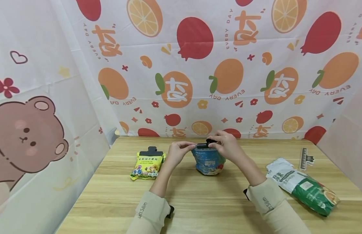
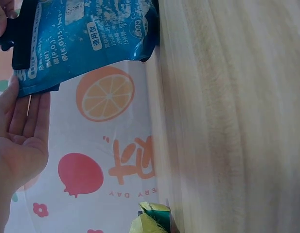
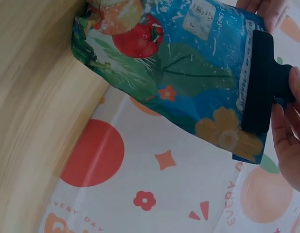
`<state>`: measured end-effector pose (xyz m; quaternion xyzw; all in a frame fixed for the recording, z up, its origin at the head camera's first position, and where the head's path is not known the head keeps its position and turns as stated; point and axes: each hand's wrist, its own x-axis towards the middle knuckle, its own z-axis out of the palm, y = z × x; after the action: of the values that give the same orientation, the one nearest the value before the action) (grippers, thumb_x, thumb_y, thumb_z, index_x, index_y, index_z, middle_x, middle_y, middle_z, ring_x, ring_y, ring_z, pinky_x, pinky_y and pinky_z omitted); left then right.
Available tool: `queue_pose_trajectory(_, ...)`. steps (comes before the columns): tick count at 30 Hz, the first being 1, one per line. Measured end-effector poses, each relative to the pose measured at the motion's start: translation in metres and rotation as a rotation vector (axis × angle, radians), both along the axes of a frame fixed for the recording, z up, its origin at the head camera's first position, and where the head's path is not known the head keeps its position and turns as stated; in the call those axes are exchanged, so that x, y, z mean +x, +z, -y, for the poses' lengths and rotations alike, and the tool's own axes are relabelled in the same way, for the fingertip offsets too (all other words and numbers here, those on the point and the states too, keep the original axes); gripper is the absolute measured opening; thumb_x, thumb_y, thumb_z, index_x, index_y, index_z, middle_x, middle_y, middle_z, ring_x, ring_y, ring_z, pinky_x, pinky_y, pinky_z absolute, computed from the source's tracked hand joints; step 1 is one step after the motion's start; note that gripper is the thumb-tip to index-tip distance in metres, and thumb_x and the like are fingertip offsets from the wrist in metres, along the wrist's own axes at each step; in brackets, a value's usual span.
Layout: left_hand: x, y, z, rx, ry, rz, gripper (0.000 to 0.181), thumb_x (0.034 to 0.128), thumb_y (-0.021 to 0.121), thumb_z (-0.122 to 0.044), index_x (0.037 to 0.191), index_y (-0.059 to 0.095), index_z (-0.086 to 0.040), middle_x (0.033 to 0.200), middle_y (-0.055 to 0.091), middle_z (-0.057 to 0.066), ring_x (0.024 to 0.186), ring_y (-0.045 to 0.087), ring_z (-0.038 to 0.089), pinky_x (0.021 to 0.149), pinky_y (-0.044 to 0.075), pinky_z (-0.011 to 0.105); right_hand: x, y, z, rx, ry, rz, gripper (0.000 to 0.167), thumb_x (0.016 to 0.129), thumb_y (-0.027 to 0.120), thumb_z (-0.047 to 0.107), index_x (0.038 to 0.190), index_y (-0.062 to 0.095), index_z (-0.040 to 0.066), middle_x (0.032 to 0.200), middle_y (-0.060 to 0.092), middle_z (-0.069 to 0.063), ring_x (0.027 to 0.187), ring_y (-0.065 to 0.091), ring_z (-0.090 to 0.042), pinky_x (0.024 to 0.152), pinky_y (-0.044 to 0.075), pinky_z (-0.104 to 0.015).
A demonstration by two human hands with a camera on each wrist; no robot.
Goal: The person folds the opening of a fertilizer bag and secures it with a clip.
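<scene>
A blue bag (image 1: 209, 162) with vegetable pictures stands upright on the table, its top edge folded under a wide black clip (image 3: 259, 82). My left hand (image 1: 179, 152) pinches the bag's top left corner between thumb and fingers, as the left wrist view (image 2: 23, 141) also shows. With thumb and fingers, my right hand (image 1: 226, 146) grips the handle of the black clip, whose bar lies across the bag's top. The printed front of the blue bag (image 2: 96, 39) faces the left wrist camera.
To the left lies a yellow bag (image 1: 148, 167) with a black clip (image 1: 151, 151) along its top. A green and white bag (image 1: 303, 188) lies on the right, near a black and white clip (image 1: 305, 159). A fruit-print cloth (image 1: 195, 120) hangs behind the wooden table (image 1: 204, 204).
</scene>
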<state>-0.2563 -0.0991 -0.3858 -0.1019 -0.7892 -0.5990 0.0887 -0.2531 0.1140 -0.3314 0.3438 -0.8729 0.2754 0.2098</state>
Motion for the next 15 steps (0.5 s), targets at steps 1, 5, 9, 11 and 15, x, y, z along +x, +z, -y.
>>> queue_pose_trajectory(1, 0.000, 0.000, 0.000, -0.001, -0.001, -0.001, 0.018, 0.0827, 0.069, -0.025, 0.094, 0.074, -0.012, 0.090, 0.069, -0.001, 0.089, 0.061, 0.013, 0.079, 0.048, 0.037, 0.000, 0.000, 0.000, -0.002, -0.001, 0.014, 0.027, 0.078, 0.073, 0.010, 0.102, 0.070, 0.001, 0.088, 0.060, -0.006, 0.078, 0.055, -0.020, 0.061, 0.048, -0.027)
queue_pose_trajectory(5, -0.001, 0.000, 0.002, -0.001, -0.006, -0.004, 0.018, 0.0827, 0.069, -0.024, 0.095, 0.074, -0.012, 0.090, 0.069, -0.001, 0.089, 0.061, 0.012, 0.078, 0.048, 0.036, 0.000, 0.000, 0.001, -0.020, -0.017, 0.080, 0.029, 0.080, 0.071, 0.014, 0.107, 0.069, 0.004, 0.092, 0.059, -0.006, 0.080, 0.054, -0.020, 0.063, 0.048, -0.030)
queue_pose_trajectory(9, 0.000, -0.001, 0.003, 0.004, -0.012, -0.001, 0.021, 0.0834, 0.068, -0.027, 0.097, 0.073, -0.011, 0.091, 0.069, -0.001, 0.090, 0.061, 0.013, 0.078, 0.049, 0.035, 0.001, -0.005, -0.001, -0.028, -0.038, 0.101, 0.036, 0.082, 0.071, 0.020, 0.115, 0.065, 0.008, 0.100, 0.060, -0.008, 0.092, 0.052, -0.024, 0.075, 0.047, -0.041)
queue_pose_trajectory(11, 0.001, -0.002, 0.003, 0.016, -0.022, 0.005, 0.024, 0.0838, 0.068, -0.027, 0.100, 0.072, -0.010, 0.093, 0.068, 0.001, 0.091, 0.061, 0.014, 0.078, 0.049, 0.034, 0.000, -0.008, -0.005, -0.048, -0.045, 0.125, 0.042, 0.082, 0.070, 0.023, 0.120, 0.061, 0.009, 0.106, 0.059, -0.010, 0.100, 0.050, -0.027, 0.082, 0.044, -0.046)
queue_pose_trajectory(15, 0.003, -0.007, 0.004, 0.053, -0.055, 0.028, 0.026, 0.0854, 0.067, -0.022, 0.106, 0.069, -0.007, 0.098, 0.067, 0.005, 0.094, 0.061, 0.017, 0.081, 0.048, 0.035, -0.003, -0.014, -0.022, -0.129, -0.052, 0.269, 0.052, 0.084, 0.069, 0.025, 0.130, 0.051, 0.007, 0.119, 0.054, -0.014, 0.112, 0.046, -0.031, 0.089, 0.038, -0.052)
